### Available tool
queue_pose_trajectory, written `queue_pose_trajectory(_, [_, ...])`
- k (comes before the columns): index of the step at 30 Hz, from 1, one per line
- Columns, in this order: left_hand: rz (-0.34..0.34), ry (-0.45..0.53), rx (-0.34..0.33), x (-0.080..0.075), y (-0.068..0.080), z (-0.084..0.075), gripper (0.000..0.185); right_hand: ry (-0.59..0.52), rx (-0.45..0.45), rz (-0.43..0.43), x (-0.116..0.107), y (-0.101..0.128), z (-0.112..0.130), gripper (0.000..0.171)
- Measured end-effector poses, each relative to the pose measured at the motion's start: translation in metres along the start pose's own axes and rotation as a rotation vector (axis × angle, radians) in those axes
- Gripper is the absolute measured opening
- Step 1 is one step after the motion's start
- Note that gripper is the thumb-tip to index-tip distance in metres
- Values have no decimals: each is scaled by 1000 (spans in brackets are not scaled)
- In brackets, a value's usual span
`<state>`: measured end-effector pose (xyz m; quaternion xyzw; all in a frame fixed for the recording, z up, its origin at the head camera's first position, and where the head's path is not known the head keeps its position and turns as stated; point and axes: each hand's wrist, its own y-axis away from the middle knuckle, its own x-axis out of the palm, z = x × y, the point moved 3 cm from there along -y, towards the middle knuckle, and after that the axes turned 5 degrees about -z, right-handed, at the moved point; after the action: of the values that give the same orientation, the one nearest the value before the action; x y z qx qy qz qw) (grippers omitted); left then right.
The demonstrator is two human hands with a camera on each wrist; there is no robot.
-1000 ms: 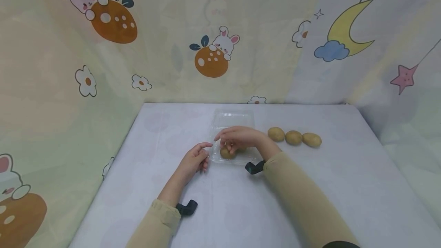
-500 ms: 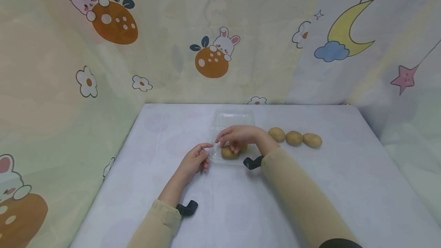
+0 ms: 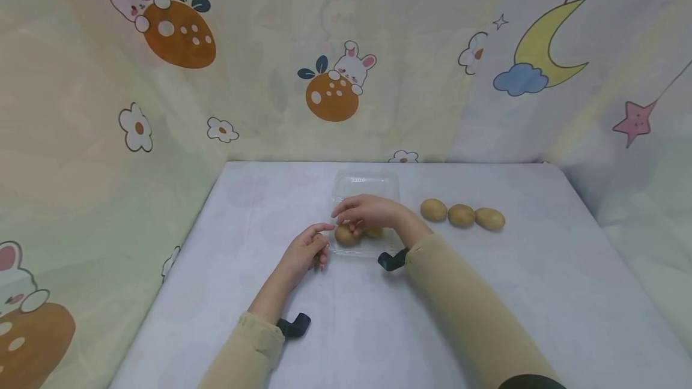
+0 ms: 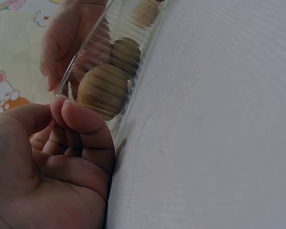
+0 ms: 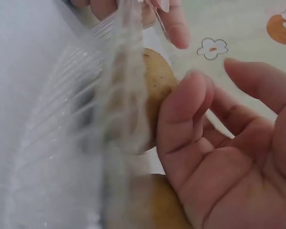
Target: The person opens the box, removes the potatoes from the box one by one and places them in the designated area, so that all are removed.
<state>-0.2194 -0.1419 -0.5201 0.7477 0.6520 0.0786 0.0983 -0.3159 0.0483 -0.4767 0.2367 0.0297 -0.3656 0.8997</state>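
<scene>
1. My right hand (image 3: pixel 367 212) reaches over the clear ribbed plastic clamshell tray (image 3: pixel 365 188), which sits near the middle of the tabletop (image 3: pixel 486 293), a little toward its far edge.
2. Its fingers are bent down onto a round brown potato (image 3: pixel 346 235) lying at the tray's left end; the right wrist view shows my fingertips (image 5: pixel 186 109) touching the potato's skin, thumb spread apart from them, so the hand is half open and presses the potato without closing round it.
3. A second brown potato (image 3: pixel 374 233) lies in the tray just beside the first, partly hidden under my palm.
4. My left hand (image 3: pixel 305 252) rests on the tabletop at the tray's left side, its fingers loosely curled, with the fingertips (image 4: pixel 81 117) against the tray's clear wall.
5. It has hold of nothing; whether the thumb also touches the tray I cannot tell.
6. Three more brown potatoes (image 3: pixel 461 215) lie in a row on the tabletop to the right of the tray, toward the right edge, each touching or almost touching its neighbour and well apart from my hands.
7. The tray's lid half lies open toward the far edge of the tabletop.
8. A printed cloth with rabbits and a moon (image 3: pixel 335 77) hangs behind the far edge.
</scene>
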Motion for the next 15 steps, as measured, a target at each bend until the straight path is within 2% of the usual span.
queue_pose_trajectory(9, [1, 2, 12, 1, 1, -1, 30, 212, 76, 72, -2, 5, 10, 40])
queue_pose_trajectory(15, [1, 1, 6, 0, -1, 1, 30, 193, 163, 125, -9, 6, 10, 40])
